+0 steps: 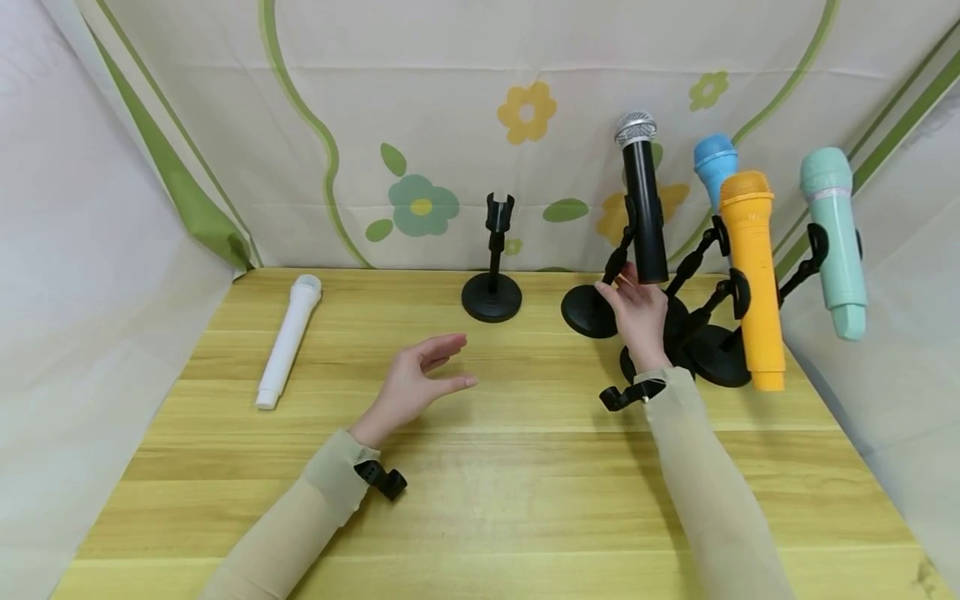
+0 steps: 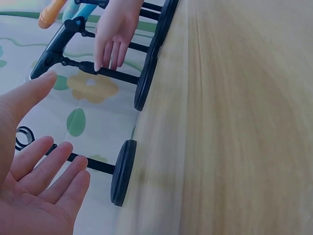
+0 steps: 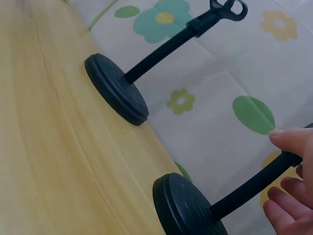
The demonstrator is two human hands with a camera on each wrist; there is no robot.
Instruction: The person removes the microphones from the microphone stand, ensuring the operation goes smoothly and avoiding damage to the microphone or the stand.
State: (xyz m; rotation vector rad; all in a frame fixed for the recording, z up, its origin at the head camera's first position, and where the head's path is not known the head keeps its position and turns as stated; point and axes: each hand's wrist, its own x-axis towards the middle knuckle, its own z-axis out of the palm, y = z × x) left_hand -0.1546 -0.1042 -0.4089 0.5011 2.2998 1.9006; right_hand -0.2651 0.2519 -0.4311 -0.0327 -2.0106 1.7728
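Observation:
In the head view my right hand (image 1: 641,312) is at the post of the stand (image 1: 588,312) that carries a black microphone (image 1: 645,208) with a silver mesh head. The right wrist view has the thumb and loosely bent fingers (image 3: 293,200) on either side of that post (image 3: 254,193), not closed round it. My left hand (image 1: 412,379) hovers over the table's middle, thumb and fingers apart, holding nothing. Closest to it stands an unoccupied black microphone stand (image 1: 492,296) with a forked clip. A white microphone (image 1: 289,342) lies on the table at the left.
Close together at the right, several stands hold a blue microphone (image 1: 716,167), an orange microphone (image 1: 753,283) and a mint green microphone (image 1: 834,242). Their round bases crowd beside my right hand. A patterned curtain (image 1: 450,108) hangs behind the wooden table (image 1: 480,500).

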